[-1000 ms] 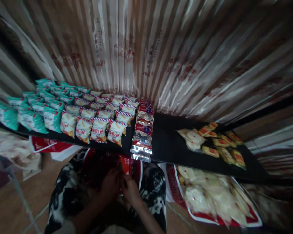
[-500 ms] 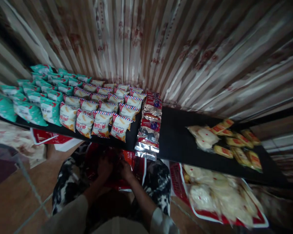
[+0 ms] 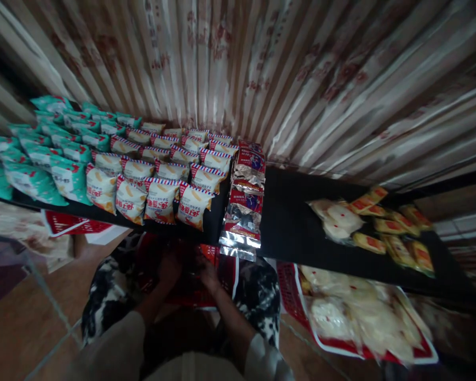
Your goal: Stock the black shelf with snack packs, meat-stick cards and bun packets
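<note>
Shelf [image 3: 287, 222] unchanged, hands [image 3: 170, 269] now apart.

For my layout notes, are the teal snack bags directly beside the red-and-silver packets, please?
No, white snack bags stand between them.

glossy foil packets [image 3: 241, 216], matt black shelf [image 3: 289, 225], cloth curtain [image 3: 204, 69]; the dim red basket [image 3: 227, 279], probably plastic.
</note>
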The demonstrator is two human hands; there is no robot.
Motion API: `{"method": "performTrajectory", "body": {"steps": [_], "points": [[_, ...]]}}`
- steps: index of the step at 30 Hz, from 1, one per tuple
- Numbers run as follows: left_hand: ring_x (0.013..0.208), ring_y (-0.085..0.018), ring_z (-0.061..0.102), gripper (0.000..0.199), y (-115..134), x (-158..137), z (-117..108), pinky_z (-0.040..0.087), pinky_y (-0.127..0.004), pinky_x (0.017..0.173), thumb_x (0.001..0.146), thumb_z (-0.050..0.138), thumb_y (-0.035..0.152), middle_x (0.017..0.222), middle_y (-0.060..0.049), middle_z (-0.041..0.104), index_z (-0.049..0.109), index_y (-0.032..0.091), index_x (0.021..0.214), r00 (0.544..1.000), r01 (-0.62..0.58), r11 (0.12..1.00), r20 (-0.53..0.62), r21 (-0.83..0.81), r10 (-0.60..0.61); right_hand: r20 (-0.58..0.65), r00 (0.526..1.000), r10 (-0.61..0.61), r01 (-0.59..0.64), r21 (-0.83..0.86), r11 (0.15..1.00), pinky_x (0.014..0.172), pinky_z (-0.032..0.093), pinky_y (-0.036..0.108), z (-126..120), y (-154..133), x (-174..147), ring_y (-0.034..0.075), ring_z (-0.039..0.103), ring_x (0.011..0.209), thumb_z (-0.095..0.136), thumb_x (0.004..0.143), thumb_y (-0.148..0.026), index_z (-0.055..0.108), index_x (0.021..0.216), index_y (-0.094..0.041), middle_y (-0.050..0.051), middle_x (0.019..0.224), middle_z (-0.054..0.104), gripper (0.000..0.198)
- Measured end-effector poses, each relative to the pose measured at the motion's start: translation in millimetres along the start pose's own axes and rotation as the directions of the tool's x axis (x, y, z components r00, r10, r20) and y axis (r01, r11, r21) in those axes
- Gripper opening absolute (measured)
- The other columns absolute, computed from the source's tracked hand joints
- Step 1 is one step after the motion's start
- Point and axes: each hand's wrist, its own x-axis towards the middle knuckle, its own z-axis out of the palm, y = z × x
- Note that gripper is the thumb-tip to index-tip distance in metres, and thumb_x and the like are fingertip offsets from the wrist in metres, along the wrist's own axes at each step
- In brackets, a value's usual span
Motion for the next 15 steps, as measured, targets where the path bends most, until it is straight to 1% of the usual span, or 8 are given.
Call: {"method": "performTrajectory", "body": {"steps": [3, 4, 6, 8, 10, 12, 15], "points": [[0.099, -0.026, 0.064, 0.034, 0.6, -2.1, -12.3, 0.047, -0.033, 0.078, 0.085, 0.04, 0.024, 0.11, -0.013, 0.066, 0.063, 0.022, 0.109, 1.0, 0.015, 0.997, 0.026, -0.078, -0.013, -0.022, 0.997, 0.078, -0.077, 0.039, 0.996, 0.081, 0.051, 0.036, -4.2, -1.5, -3.2, 0.02, 0.065, 0.085, 0.049, 0.066, -0.012, 0.069, 0.091, -0.019, 0.006, 0.089, 0.07, 0.032], [0.1, -0.027, 0.063, 0.033, 0.3, -3.1, -16.5, 0.046, -0.033, 0.078, 0.084, 0.041, 0.024, 0.109, -0.013, 0.067, 0.065, 0.021, 0.107, 0.999, 0.018, 0.994, 0.032, -0.106, -0.015, -0.03, 0.996, 0.085, -0.083, 0.058, 0.995, 0.083, 0.05, 0.036, -5.8, -2.7, -5.6, 0.02, 0.065, 0.087, 0.049, 0.066, -0.012, 0.069, 0.093, -0.018, 0.006, 0.092, 0.07, 0.034], [0.101, -0.028, 0.063, 0.031, -1.5, -6.0, -24.1, 0.046, -0.033, 0.078, 0.083, 0.043, 0.025, 0.106, -0.014, 0.068, 0.067, 0.018, 0.102, 0.999, 0.013, 0.988, 0.04, -0.155, -0.007, -0.042, 0.998, 0.051, -0.047, 0.078, 0.996, 0.083, 0.049, 0.036, -9.6, -6.6, -11.8, 0.021, 0.064, 0.091, 0.049, 0.067, -0.015, 0.068, 0.098, -0.017, 0.007, 0.095, 0.07, 0.036], [0.099, -0.027, 0.063, 0.03, -3.9, -9.8, -30.0, 0.046, -0.032, 0.078, 0.082, 0.044, 0.025, 0.104, -0.013, 0.069, 0.068, 0.017, 0.099, 0.999, -0.009, 0.977, 0.043, -0.211, 0.018, -0.057, 0.998, 0.002, 0.002, 0.065, 0.998, 0.081, 0.05, 0.035, -14.6, -12.4, -19.4, 0.021, 0.063, 0.089, 0.052, 0.07, -0.021, 0.069, 0.098, -0.019, 0.007, 0.093, 0.069, 0.033], [0.095, -0.023, 0.064, 0.029, -5.7, -15.0, -34.5, 0.047, -0.028, 0.077, 0.081, 0.044, 0.024, 0.099, -0.011, 0.07, 0.069, 0.016, 0.095, 0.998, -0.038, 0.962, 0.046, -0.269, 0.052, -0.079, 0.996, -0.04, 0.043, 0.033, 0.999, 0.078, 0.05, 0.035, -20.8, -19.8, -27.6, 0.021, 0.063, 0.085, 0.056, 0.072, -0.029, 0.071, 0.093, -0.021, 0.006, 0.09, 0.069, 0.026], [0.089, -0.019, 0.065, 0.03, -6.0, -22.1, -38.4, 0.047, -0.024, 0.074, 0.081, 0.042, 0.022, 0.094, -0.007, 0.072, 0.069, 0.016, 0.092, 0.994, -0.07, 0.94, 0.051, -0.334, 0.092, -0.132, 0.987, -0.088, 0.086, -0.022, 0.996, 0.076, 0.05, 0.035, -28.0, -28.9, -36.2, 0.021, 0.062, 0.082, 0.06, 0.072, -0.037, 0.072, 0.081, -0.022, 0.005, 0.084, 0.067, 0.022], [0.076, -0.015, 0.065, 0.035, -3.0, -36.6, -45.9, 0.047, -0.022, 0.063, 0.081, 0.036, 0.021, 0.086, -0.004, 0.072, 0.069, 0.016, 0.092, 0.987, -0.11, 0.895, 0.061, -0.432, 0.15, -0.217, 0.957, -0.192, 0.166, -0.132, 0.977, 0.077, 0.048, 0.033, -39.5, -46.6, -50.0, 0.02, 0.059, 0.083, 0.06, 0.073, -0.047, 0.069, 0.065, -0.021, 0.006, 0.082, 0.063, 0.028]]}}
